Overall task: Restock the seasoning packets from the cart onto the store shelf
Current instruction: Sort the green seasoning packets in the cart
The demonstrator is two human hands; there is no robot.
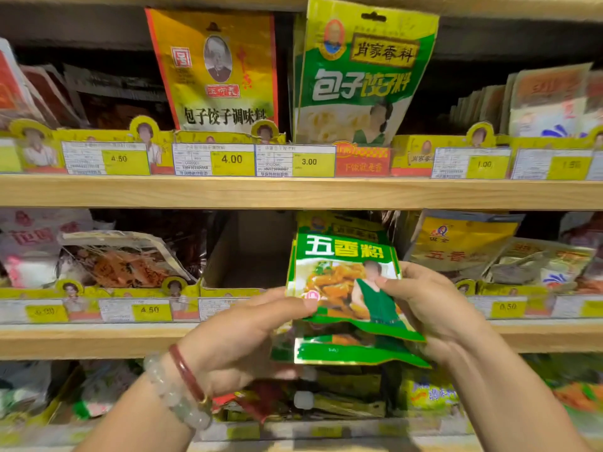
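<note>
I hold a small stack of green seasoning packets (342, 282) in front of the middle shelf (98, 340). My left hand (241, 337) grips the stack's left lower edge, thumb on the front packet. My right hand (427, 305) pinches the front packet's right edge, thumb on its face. A second green packet (346, 352) shows below the front one. Behind the packets, more of the same kind stand in a yellow display box (339, 225). Left of it is an open cardboard display box (248, 252) with nothing visible inside. The cart is out of view.
The upper shelf (293, 190) carries a yellow-orange packet (218, 70), a tall green packet (362, 76) and price tags (231, 159). Yellow packets (463, 243) lie to the right on the middle shelf, reddish packets (124, 262) to the left. The lower shelf holds mixed packets (326, 396).
</note>
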